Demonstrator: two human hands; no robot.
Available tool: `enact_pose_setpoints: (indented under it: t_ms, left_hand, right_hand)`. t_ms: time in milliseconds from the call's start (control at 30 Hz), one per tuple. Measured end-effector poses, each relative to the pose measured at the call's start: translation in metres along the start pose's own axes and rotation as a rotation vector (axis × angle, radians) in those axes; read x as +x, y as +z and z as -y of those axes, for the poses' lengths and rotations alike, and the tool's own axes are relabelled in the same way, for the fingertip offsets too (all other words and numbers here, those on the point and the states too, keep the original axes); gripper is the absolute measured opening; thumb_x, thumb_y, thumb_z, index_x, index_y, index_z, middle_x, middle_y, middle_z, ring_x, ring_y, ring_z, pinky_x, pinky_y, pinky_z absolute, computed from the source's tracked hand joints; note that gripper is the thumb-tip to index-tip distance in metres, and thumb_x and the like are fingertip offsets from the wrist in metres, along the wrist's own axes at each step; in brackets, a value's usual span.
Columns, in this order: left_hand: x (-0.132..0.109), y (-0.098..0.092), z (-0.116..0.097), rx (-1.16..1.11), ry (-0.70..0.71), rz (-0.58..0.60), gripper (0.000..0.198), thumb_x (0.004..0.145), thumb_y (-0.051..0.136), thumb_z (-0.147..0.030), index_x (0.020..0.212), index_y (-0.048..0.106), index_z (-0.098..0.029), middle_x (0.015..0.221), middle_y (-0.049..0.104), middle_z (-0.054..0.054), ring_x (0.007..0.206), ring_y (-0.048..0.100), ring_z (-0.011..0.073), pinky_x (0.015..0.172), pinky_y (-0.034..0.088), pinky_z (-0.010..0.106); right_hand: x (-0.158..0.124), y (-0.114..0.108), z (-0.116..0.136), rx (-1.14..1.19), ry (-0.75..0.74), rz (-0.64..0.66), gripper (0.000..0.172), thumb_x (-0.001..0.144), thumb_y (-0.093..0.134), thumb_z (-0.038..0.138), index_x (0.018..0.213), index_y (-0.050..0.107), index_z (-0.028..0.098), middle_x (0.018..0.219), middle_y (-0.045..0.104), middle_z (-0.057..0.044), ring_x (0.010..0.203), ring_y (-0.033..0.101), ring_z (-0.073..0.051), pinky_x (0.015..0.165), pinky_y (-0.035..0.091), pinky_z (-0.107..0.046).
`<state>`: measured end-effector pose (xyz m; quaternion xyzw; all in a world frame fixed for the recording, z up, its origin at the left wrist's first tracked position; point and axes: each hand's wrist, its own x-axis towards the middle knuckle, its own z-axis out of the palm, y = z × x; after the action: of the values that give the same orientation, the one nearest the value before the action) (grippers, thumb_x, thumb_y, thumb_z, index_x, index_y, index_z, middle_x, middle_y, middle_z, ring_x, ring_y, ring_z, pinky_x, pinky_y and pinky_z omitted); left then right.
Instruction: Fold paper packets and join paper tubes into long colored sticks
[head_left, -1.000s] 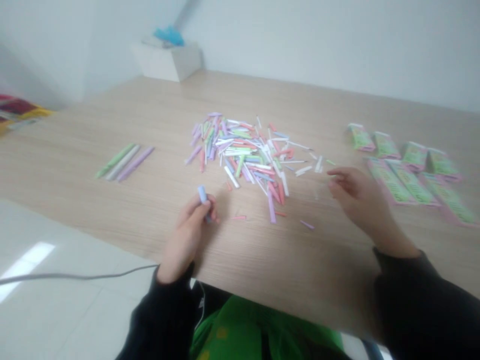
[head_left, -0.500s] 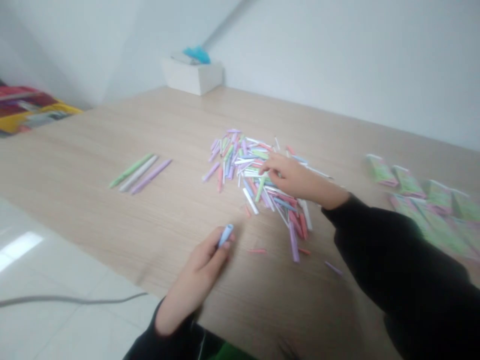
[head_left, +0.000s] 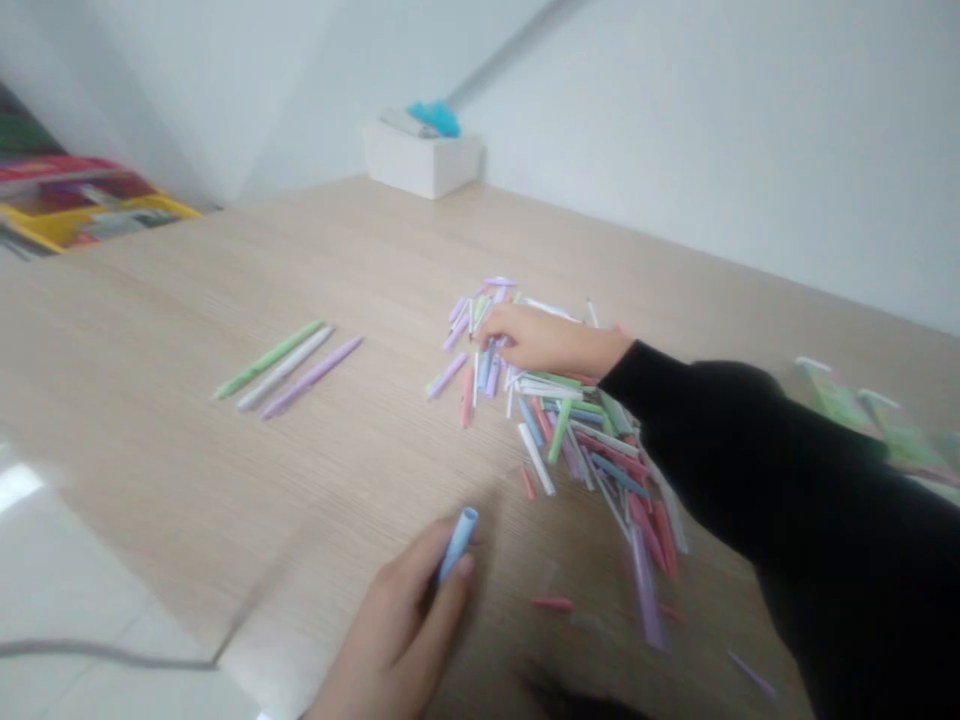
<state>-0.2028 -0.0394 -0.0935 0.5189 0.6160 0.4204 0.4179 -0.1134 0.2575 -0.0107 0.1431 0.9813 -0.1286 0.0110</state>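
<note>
In the head view, the left hand (head_left: 401, 625) wraps thumb and fingers around a light-blue pen barrel (head_left: 459, 543), its round hollow end tipped up, by the near edge of the table (head_left: 360, 255). The right hand (head_left: 517, 335), fingers curled down, is at the pile of pastel pen parts (head_left: 562, 425), its grip impossible to tell; broad wood separates the pile from the far edge and from three pens (head_left: 283, 367) toward the left edge.
</note>
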Motion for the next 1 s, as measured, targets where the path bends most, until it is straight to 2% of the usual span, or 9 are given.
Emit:
enact_pose_setpoints:
  t_ms: [100,200,333,467,567,633,767,867,1000]
  left_hand:
    - [0.006,-0.01,-0.003,0.124,0.054,-0.032,0.023,0.101,0.051,-0.041,0.09,0.064,-0.026,0.084,0.068,0.005,0.079,0.065,0.0242,0.075,0.053,0.036]
    - [0.018,-0.027,-0.006,0.281,0.067,-0.03,0.024,0.1,0.049,-0.036,0.088,0.066,-0.023,0.086,0.066,0.007,0.077,0.065,0.0234,0.074,0.053,0.036]
    - [0.043,-0.052,-0.008,0.553,0.067,-0.045,0.027,0.097,0.046,-0.032,0.096,0.07,-0.019,0.086,0.063,0.008,0.073,0.062,0.0235,0.071,0.049,0.036]
    - [0.068,-0.068,-0.007,0.806,0.134,-0.103,0.025,0.094,0.046,-0.024,0.091,0.07,-0.019,0.083,0.063,0.007,0.072,0.061,0.0219,0.069,0.045,0.032]
    - [0.084,-0.069,-0.008,0.934,0.177,-0.154,0.025,0.096,0.048,-0.024,0.088,0.071,-0.02,0.081,0.065,0.008,0.072,0.063,0.0213,0.066,0.043,0.03]
    - [0.093,-0.068,-0.01,1.06,0.141,-0.201,0.028,0.098,0.047,-0.028,0.088,0.073,-0.019,0.082,0.067,0.009,0.074,0.064,0.0231,0.065,0.043,0.031]
    - [0.11,-0.064,-0.017,1.242,-0.013,-0.222,0.033,0.099,0.045,-0.025,0.095,0.076,-0.015,0.093,0.072,0.014,0.087,0.068,0.0296,0.073,0.048,0.035]
    - [0.115,-0.056,-0.02,1.255,-0.04,-0.247,0.037,0.101,0.041,-0.024,0.098,0.075,-0.012,0.1,0.072,0.018,0.097,0.068,0.034,0.079,0.05,0.039]
    - [0.11,-0.038,-0.021,1.274,-0.053,-0.309,0.04,0.103,0.037,-0.024,0.126,0.066,-0.008,0.119,0.067,0.024,0.112,0.063,0.0405,0.088,0.051,0.048]
  right_hand:
    - [-0.004,0.017,0.014,-0.053,-0.064,0.063,0.03,0.084,0.051,0.002,0.102,0.074,0.012,0.112,0.063,-0.015,0.101,0.06,-0.023,0.095,0.044,-0.034]
    - [-0.01,0.029,0.024,-0.136,-0.028,0.063,0.027,0.09,0.05,0.008,0.103,0.073,0.01,0.113,0.062,-0.017,0.101,0.06,-0.024,0.092,0.044,-0.035]
    - [-0.015,0.032,0.029,-0.183,0.044,0.119,0.032,0.091,0.048,0.007,0.108,0.075,0.012,0.111,0.067,-0.016,0.1,0.061,-0.024,0.09,0.043,-0.035]
    - [-0.03,0.027,0.032,-0.188,0.114,0.127,0.027,0.09,0.049,0.009,0.095,0.076,0.013,0.102,0.072,-0.014,0.092,0.064,-0.023,0.083,0.044,-0.033]
    - [-0.04,0.024,0.036,-0.206,0.211,0.085,0.027,0.093,0.047,0.012,0.095,0.074,0.013,0.099,0.075,-0.014,0.09,0.066,-0.023,0.079,0.044,-0.033]
    - [-0.039,0.023,0.038,-0.224,0.296,0.042,0.029,0.094,0.045,0.013,0.099,0.073,0.012,0.1,0.076,-0.016,0.09,0.068,-0.025,0.076,0.044,-0.033]
    - [-0.016,0.028,0.041,-0.246,0.469,-0.005,0.03,0.096,0.047,0.018,0.106,0.074,0.009,0.102,0.077,-0.022,0.096,0.073,-0.029,0.075,0.048,-0.033]
    - [0.002,0.032,0.043,-0.234,0.547,-0.012,0.03,0.096,0.051,0.022,0.111,0.074,0.009,0.107,0.078,-0.022,0.104,0.074,-0.03,0.08,0.051,-0.033]
    - [0.011,0.035,0.047,-0.219,0.603,-0.053,0.032,0.094,0.054,0.022,0.115,0.074,0.009,0.114,0.077,-0.024,0.115,0.072,-0.033,0.088,0.054,-0.035]
